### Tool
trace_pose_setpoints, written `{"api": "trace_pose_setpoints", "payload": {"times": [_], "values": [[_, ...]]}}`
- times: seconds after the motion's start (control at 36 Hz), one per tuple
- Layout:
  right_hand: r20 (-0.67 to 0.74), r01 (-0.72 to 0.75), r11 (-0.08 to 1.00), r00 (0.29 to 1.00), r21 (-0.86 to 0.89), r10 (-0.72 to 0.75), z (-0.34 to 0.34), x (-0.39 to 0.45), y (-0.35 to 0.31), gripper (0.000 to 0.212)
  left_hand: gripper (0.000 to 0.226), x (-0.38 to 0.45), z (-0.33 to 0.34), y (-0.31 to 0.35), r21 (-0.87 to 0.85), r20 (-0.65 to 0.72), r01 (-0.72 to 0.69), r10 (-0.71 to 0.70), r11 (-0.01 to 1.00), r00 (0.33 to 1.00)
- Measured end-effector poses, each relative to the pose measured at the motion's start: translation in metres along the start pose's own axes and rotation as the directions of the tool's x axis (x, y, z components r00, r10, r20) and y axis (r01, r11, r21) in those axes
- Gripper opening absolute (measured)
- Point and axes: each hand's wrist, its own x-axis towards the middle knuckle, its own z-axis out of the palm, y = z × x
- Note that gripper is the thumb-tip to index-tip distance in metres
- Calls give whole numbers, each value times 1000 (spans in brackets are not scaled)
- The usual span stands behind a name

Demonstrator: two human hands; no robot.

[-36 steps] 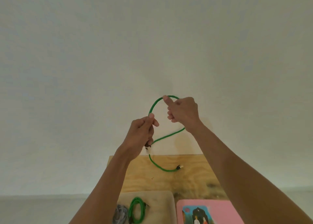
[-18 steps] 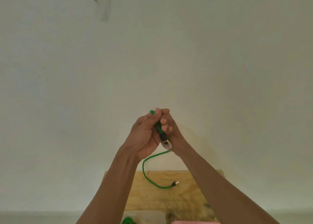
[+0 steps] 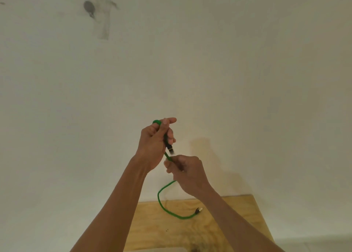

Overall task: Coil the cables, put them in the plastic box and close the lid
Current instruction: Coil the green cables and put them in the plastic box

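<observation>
The green cable (image 3: 162,204) is gripped by both hands: a gathered loop and one plug are held in the left hand (image 3: 154,143), the strand below is pinched by the right hand (image 3: 185,170). Its free end is trailed onto the table (image 3: 228,223). The held loop could be sprung open if the grip is loosened. Half a second ago both hands were clasped together; now the right is lowered.

Both forearms were bare from the lower frame edge to the wrists, with no sleeves in view. The left hand (image 3: 152,145) and right hand (image 3: 187,172) were bare, ungloved.
</observation>
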Motion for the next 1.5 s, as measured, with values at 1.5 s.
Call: {"api": "trace_pose_setpoints", "payload": {"times": [1.5], "values": [[216, -131, 983, 971, 129, 101, -35, 4, -15, 30, 20, 21, -5, 8, 112, 166, -109, 89, 988, 982]]}}
